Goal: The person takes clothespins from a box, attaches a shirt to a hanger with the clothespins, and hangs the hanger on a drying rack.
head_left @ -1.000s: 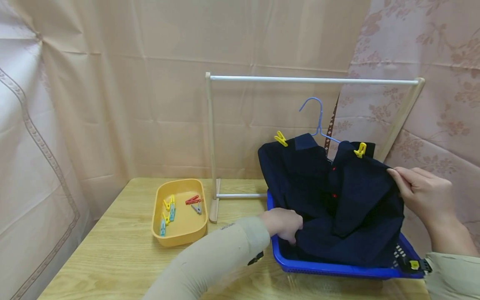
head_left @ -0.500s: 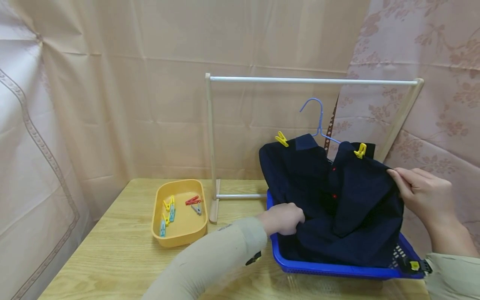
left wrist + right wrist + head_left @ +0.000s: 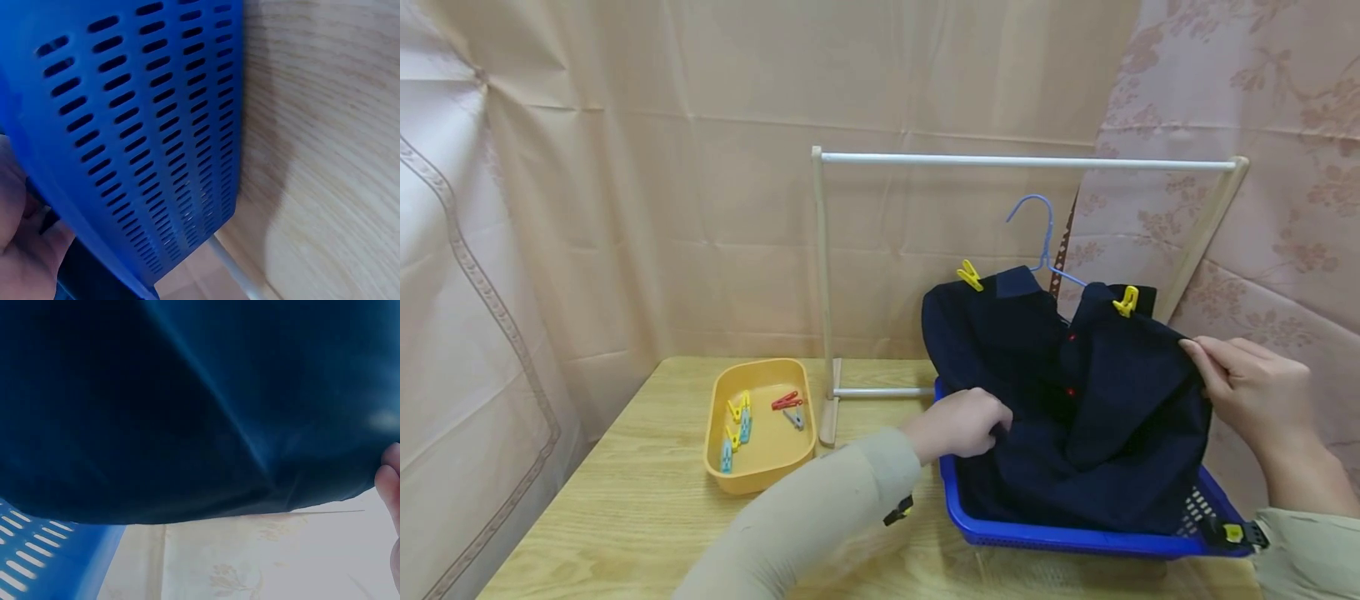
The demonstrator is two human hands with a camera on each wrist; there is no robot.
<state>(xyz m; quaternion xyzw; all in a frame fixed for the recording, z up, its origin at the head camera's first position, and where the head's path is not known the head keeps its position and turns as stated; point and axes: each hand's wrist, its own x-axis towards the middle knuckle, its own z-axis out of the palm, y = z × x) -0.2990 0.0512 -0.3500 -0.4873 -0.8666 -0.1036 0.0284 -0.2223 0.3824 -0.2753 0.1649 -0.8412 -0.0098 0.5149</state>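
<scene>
A dark navy shirt with red buttons lies spread over a blue basket, its collar upright around a blue wire hanger. Two yellow clothespins, the left clothespin and the right clothespin, sit at its shoulders. My right hand pinches the shirt's edge at the right shoulder. My left hand grips a fold of the shirt low on its left side, just over the basket's rim; its fingertips are partly hidden. In the left wrist view that hand shows beside the basket wall.
Behind the basket stands a rack with a white top bar and wooden posts. A yellow tray holding several yellow, blue, red and grey clothespins is on the wooden table to the left. Curtains hang behind.
My left hand has moved up and slightly left, lifting a fold of the shirt. The shirt, hanger and right hand have shifted a little to the right.
</scene>
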